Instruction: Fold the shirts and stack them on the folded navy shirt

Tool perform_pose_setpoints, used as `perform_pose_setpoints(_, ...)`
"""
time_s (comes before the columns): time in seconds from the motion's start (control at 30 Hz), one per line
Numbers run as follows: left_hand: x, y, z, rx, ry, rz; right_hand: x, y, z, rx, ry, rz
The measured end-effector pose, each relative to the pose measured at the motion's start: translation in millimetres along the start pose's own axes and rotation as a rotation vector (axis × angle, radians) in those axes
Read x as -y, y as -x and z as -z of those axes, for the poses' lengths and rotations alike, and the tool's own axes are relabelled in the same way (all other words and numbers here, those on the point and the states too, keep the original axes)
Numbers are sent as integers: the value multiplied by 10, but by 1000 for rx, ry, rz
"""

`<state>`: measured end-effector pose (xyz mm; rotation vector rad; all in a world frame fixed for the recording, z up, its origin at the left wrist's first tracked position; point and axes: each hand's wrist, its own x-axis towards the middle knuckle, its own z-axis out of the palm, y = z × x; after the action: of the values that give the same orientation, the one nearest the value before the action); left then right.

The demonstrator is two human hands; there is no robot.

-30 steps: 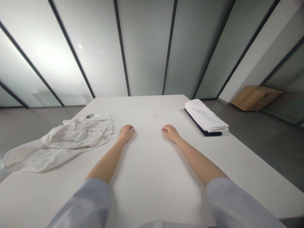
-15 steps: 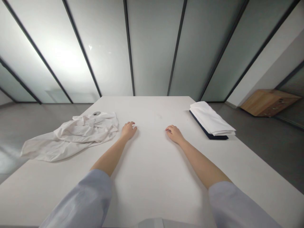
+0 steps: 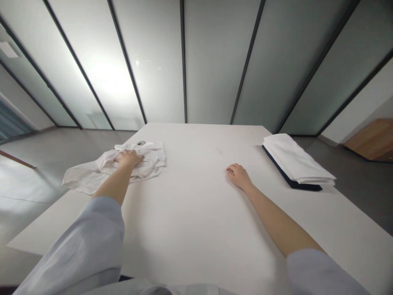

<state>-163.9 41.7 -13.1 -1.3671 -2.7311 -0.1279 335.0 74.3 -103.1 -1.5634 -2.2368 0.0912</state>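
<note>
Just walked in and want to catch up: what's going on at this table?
A person is at a white table. Their left hand rests on top of a crumpled white cloth. Their right hand lies on the tabletop holding nothing, nearest to a folded white cloth stack, which sits on a dark navy folded item.
</note>
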Motion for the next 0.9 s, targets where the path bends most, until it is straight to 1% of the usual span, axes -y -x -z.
perform_pose_setpoints(0.03, 44, 0, -18, 18, 4, -11, -2, 1, -5, -4, 2, 1)
perform_pose_setpoints(0.07, 72, 9, -37, 8, 2, -37, -5, 1, -10, -8, 3, 1)
perform_pose_setpoints(0.17, 107, 67, -78, -98, -18, -109, -12, -2, -22, -15, 1, 3)
perform_pose_setpoints(0.27, 146, 112, -55, -163, -32, -147, -10, -4, -22, -18, 1, 0)
perform_pose_setpoints(0.37, 204, 111, 29, -211, -60, -194, -5, -3, -14, -18, 4, -2)
perform_pose_setpoints(0.43, 212, 91, 111, -260, -74, -195, -8, -4, -13, -18, 1, -2)
perform_pose_setpoints(0.53, 101, 59, 273, -378, -56, -222, -14, -8, -26, -15, -7, -5)
perform_pose_setpoints(0.57, 23, 54, 336, -416, -35, -250, -13, -10, -34, -13, -8, -8)
perform_pose_setpoints(0.63, -201, 70, 464, -469, 29, -327, -4, -15, -50, -14, -11, -14)
perform_pose_setpoints(0.7, -508, 139, 563, -480, 107, -426, 10, -19, -55, -26, -41, -23)
perform_pose_setpoints(0.73, -688, 202, 588, -476, 150, -478, 13, -20, -48, -54, -72, -36)
perform_pose_setpoints(0.77, -880, 287, 590, -465, 198, -536, 11, -20, -32, -109, -110, -60)
perform_pose_setpoints(0.8, -1080, 394, 566, -448, 248, -603, -1, -19, -9, -193, -151, -96)
perform_pose_setpoints(0.83, -1280, 522, 515, -426, 299, -675, -23, -15, 22, -302, -189, -142)
perform_pose_setpoints(0.9, -1655, 821, 343, -372, 354, -800, -98, -3, 97, -529, -240, -232)
